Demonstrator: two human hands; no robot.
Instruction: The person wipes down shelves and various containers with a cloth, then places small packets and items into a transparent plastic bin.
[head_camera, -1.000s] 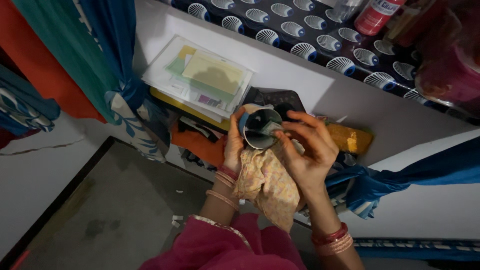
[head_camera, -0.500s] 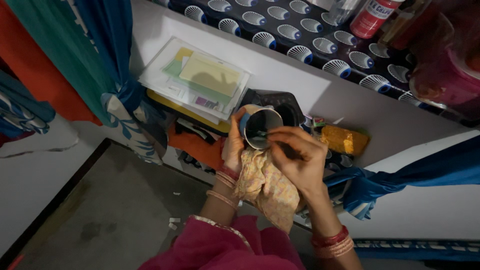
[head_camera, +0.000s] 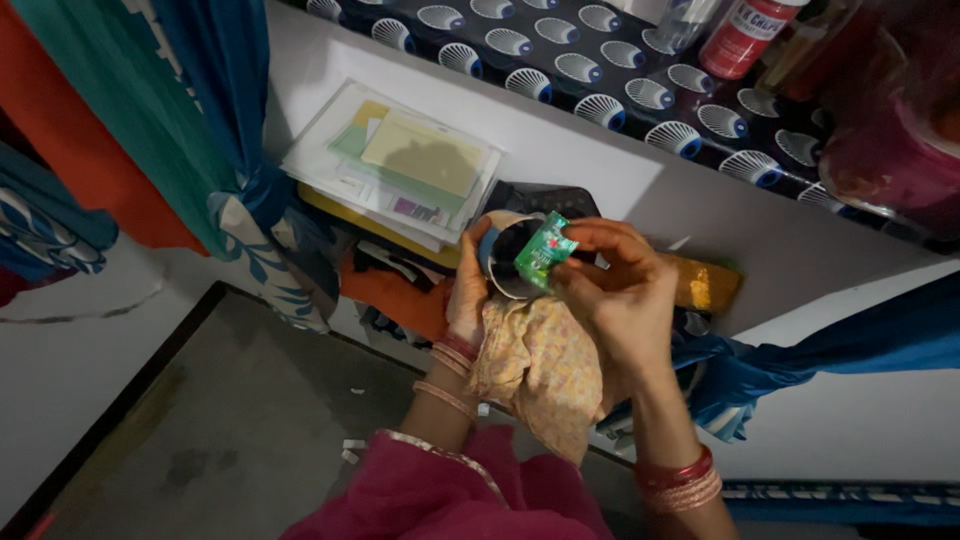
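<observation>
A small green packet (head_camera: 545, 250) sits pinched between the thumb and fingertips of the right hand (head_camera: 615, 300), right at the mouth of a round tin (head_camera: 512, 258). The packet is flat and glossy, roughly rectangular, tilted so its long axis runs from lower left up to upper right; one corner pokes over the tin's opening. The tin is a short cylinder with a pale rim and a dark inside, its open mouth turned up towards the camera. The left hand (head_camera: 468, 295) is wrapped round the tin's left side, thumb along the rim, fingers closed on it, and under the same hand hangs a soft, crumpled cloth (head_camera: 540, 370), cream with a fine printed pattern. The right hand's fingers are curled inward, closed on the packet, wrist bent, with red and pale bangles (head_camera: 680, 480) on the forearm. Behind the hands, a shelf (head_camera: 600, 160) carries a stack of papers (head_camera: 400, 170) in a clear sleeve
</observation>
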